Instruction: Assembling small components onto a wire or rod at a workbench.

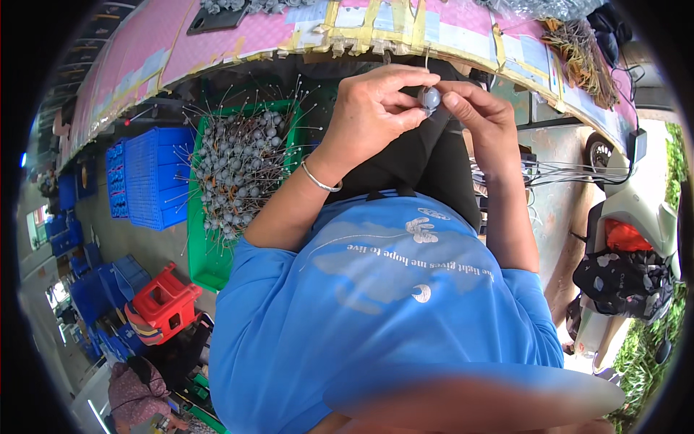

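Head view: I've got left hand (372, 101) pinching grey ball (429, 100) at 1 o'clock, right hand (488, 123) against it, grip unclear. Likely mid-work; more balls (242, 170) at 10, can't tell finished or pending.

One ball (429, 98) is sitting between the left hand (383, 98) and the right hand (483, 116), near the table (267, 32). At left, a crate (205, 278) is holding many balls (242, 166); a basket (147, 181) is standing farther left, a scooter (643, 205) at right.

White lettering (405, 257) on blue shirt (383, 318)
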The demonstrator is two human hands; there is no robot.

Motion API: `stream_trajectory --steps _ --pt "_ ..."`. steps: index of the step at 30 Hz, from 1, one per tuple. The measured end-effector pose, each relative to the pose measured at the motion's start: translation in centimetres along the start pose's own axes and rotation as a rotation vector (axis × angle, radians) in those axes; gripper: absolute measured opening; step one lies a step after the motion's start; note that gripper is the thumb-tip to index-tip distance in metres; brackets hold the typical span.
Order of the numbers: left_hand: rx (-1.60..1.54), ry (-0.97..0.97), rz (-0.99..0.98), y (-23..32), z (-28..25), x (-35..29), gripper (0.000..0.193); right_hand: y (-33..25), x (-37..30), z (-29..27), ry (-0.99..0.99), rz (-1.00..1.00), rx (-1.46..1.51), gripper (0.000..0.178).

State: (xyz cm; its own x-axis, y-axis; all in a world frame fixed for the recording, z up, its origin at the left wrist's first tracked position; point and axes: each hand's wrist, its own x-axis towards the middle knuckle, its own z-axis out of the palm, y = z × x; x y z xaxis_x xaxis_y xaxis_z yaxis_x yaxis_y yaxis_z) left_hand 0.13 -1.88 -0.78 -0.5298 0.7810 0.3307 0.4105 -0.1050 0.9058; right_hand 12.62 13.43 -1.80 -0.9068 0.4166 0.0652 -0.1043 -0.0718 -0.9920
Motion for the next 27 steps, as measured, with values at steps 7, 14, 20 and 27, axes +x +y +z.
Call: stream_trajectory --steps 7,14,20,27 --pt "-0.211 -0.022 -0.051 0.0 1.0 0.1 0.045 0.8 0.6 0.6 -0.098 0.126 0.519 0.029" --pt "-0.181 0.006 -0.152 0.5 1.8 -0.3 0.052 1.1 0.7 1.9 0.013 0.102 0.579 0.024" --pt "-0.235 0.115 -0.197 -0.9 1.7 -0.6 0.034 1.9 0.2 1.8 0.101 -0.03 0.352 0.021" --pt "-0.143 0.144 0.042 0.6 -0.2 -2.0 0.017 1.2 -0.9 0.6 -0.032 -0.129 0.177 0.019"
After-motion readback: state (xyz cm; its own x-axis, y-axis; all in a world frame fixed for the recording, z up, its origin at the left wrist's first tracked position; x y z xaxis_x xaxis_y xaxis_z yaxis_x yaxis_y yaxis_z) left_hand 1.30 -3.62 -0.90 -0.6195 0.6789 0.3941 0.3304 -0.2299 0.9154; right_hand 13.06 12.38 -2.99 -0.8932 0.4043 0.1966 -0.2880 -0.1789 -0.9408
